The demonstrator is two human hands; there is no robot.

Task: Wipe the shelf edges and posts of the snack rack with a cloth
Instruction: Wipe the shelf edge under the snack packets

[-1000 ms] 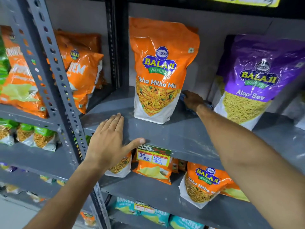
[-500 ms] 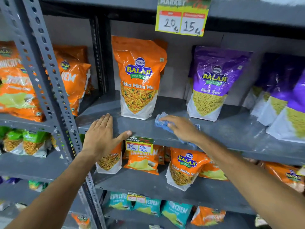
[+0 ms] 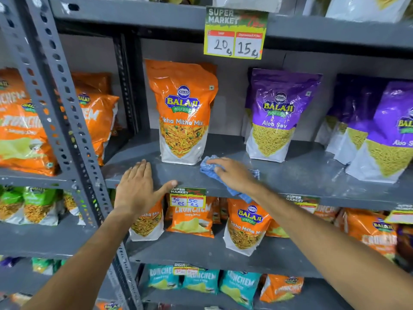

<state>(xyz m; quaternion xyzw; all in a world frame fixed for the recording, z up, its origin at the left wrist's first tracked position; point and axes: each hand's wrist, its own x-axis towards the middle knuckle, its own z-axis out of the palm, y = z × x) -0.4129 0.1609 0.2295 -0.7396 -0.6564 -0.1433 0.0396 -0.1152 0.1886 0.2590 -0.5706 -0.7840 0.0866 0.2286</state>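
Note:
A blue cloth [image 3: 209, 165] lies on the grey middle shelf [image 3: 301, 173], pressed flat under my right hand [image 3: 232, 174] near the shelf's front edge. Part of the cloth hangs over the edge below my wrist. My left hand [image 3: 138, 186] rests flat on the same shelf at its left end, fingers together and thumb spread over the front edge, holding nothing. The perforated grey post [image 3: 67, 121] stands just left of that hand.
An orange Tikha Mitha Mix bag [image 3: 183, 113] stands right behind the cloth, with purple Aloo Sev bags [image 3: 279, 115] to its right. Price tags [image 3: 235, 33] hang on the shelf edges. Lower shelves hold orange and teal snack bags [image 3: 240, 285].
My right hand has drawn the cloth forward from the back of the shelf, behind the orange bag, to the front edge. The view has pulled back. My left hand has stayed in place.

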